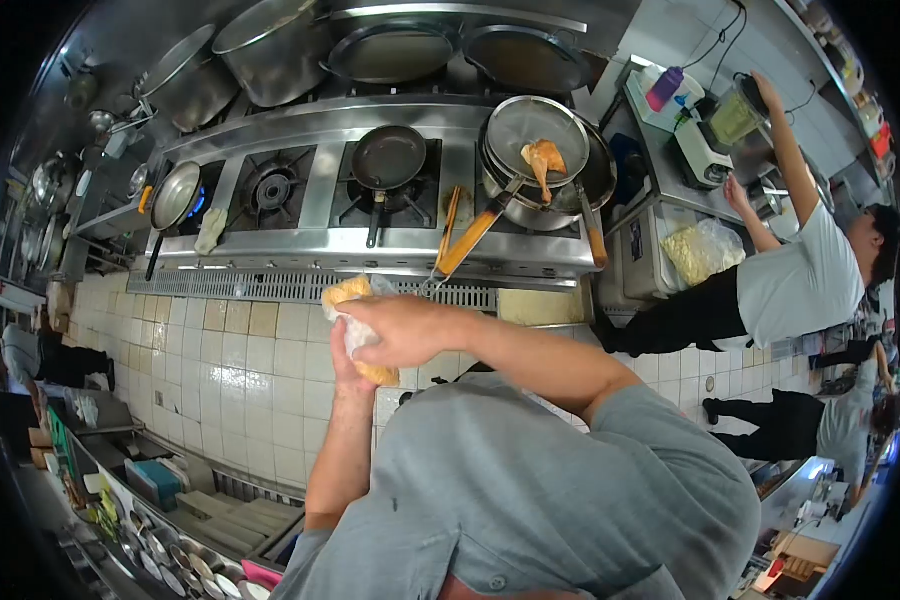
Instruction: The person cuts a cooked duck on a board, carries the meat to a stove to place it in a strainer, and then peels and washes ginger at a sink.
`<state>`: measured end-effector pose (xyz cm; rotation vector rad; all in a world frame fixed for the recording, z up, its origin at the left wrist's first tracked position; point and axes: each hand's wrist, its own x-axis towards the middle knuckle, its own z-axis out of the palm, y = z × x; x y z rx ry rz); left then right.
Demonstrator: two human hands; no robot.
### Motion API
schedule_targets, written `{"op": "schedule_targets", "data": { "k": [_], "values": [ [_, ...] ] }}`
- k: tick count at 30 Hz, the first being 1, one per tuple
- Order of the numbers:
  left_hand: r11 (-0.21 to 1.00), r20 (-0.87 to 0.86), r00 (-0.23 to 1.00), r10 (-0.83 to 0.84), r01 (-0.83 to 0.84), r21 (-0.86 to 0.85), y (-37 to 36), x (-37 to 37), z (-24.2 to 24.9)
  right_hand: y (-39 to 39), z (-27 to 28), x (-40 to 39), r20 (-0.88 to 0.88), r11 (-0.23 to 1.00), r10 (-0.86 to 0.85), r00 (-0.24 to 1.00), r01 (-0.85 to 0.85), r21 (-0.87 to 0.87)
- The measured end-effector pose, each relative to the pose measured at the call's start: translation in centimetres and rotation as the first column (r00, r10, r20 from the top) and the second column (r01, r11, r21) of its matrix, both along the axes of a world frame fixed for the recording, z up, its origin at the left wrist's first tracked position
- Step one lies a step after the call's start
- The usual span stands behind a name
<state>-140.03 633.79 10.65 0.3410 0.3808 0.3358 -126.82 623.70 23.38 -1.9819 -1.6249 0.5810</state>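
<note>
Head view showed both hands raised before the stove [370, 190]. The right hand [405, 330] and left hand [345, 360] each had their grip pressed around a plastic-wrapped yellow bundle [355, 300]. A fried piece [542, 160] lay on the skimmer [535, 130] over a pot [540, 195].

A single head-worn camera gives the only view, looking steeply down over the person's own grey shirt [530, 480] and forearms, close enough that the chest fills the near edge. Its fisheye lens bends the whole kitchen into a circle with black corners. It faces the stove range [370, 190] at the far side, takes in the tiled floor [240, 370] between, and reaches a co-worker [790, 280] at the far right and shelves at the near left.
</note>
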Motion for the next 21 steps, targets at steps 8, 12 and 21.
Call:
{"op": "schedule_targets", "data": {
  "k": [8, 12, 21],
  "values": [
    [0.910, 0.518, 0.844, -0.137, 0.313, -0.270, 3.6, -1.1, 3.0, -6.0, -10.3, 30.9, 0.476, 0.410, -0.833, 0.284, 0.893, 0.186],
    [0.976, 0.476, 0.877, -0.067, 0.157, -0.151, 6.3, -4.0, 2.6, -6.9, -9.6, 33.0, 0.439, 0.213, -0.874, 0.209, 0.976, -0.040],
    [0.973, 0.370, 0.913, 0.174, -0.102, -0.205, 7.2, -13.0, -0.2, -6.5, -10.0, 35.6, 0.326, 0.201, -0.931, 0.162, 0.976, 0.089]
  ]
}}
